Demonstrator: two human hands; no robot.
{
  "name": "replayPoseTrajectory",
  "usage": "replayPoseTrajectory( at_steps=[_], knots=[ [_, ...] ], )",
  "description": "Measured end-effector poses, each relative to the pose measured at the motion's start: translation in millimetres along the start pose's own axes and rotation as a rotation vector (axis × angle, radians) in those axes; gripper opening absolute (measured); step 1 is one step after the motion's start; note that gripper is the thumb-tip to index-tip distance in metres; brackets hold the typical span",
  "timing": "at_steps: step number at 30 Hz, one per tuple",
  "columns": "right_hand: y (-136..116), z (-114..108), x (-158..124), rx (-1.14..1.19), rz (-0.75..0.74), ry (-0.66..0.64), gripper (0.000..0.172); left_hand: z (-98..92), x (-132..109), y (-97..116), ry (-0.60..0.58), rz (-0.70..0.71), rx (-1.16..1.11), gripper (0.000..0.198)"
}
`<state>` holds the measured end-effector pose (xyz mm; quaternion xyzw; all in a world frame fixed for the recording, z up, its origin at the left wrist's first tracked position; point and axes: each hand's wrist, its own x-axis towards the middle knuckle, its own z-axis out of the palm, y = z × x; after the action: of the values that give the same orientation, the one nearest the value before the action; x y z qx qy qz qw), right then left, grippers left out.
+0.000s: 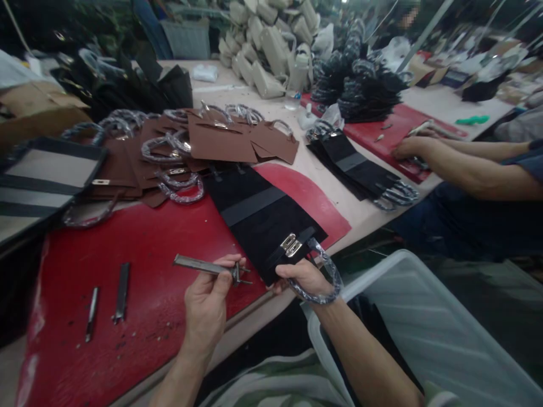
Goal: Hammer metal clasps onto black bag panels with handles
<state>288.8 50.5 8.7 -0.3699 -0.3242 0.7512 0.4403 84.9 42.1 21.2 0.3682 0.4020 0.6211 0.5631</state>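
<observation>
One dark piece with pale strips (pixel 46 161), beside the left rear corner of the red mat (pixel 161 243). On the mat's left part, two slim metal tools (pixel 123 291), loose and apart. Along its rear, a heap of brown panels (pixel 224 141), cluttering much of that side. Over its front part, the left hand (pixel 207 297), closed round a pronged metal tool (pixel 199 264). Across its right part, the black panel (pixel 258 212) with a shiny clasp (pixel 291 245). At its front edge, the right hand (pixel 311 278), gripping the panel's near end, inside the loop of a wrapped handle (pixel 337 274). Beyond its right side, a black stack (pixel 343 161); right of its front, a pale bin (pixel 405 257); farther right, a co-worker's arm (pixel 470 169).
</observation>
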Motion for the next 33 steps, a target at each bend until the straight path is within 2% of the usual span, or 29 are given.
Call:
replayPoseTrajectory(
  at_steps=[8, 17, 26, 33],
  knots=[
    [5, -3, -8, -0.080, -0.015, 0.016, 0.028, 4.6, 7, -9, -0.087, 0.102, 0.164, 0.018],
    [21, -1, -11, 0.138, 0.005, 0.096, 0.024, 12.3, 20, -14, -0.128, 0.107, 0.245, 0.018],
    [28, -6, -11, 0.008, -0.006, 0.107, 0.025, 11.7, 16, -10, -0.180, 0.122, 0.340, 0.015],
    [23, -3, -14, -0.110, 0.014, 0.116, 0.025, 7.1, 10, -14, -0.189, 0.147, 0.376, 0.014]
  ],
)
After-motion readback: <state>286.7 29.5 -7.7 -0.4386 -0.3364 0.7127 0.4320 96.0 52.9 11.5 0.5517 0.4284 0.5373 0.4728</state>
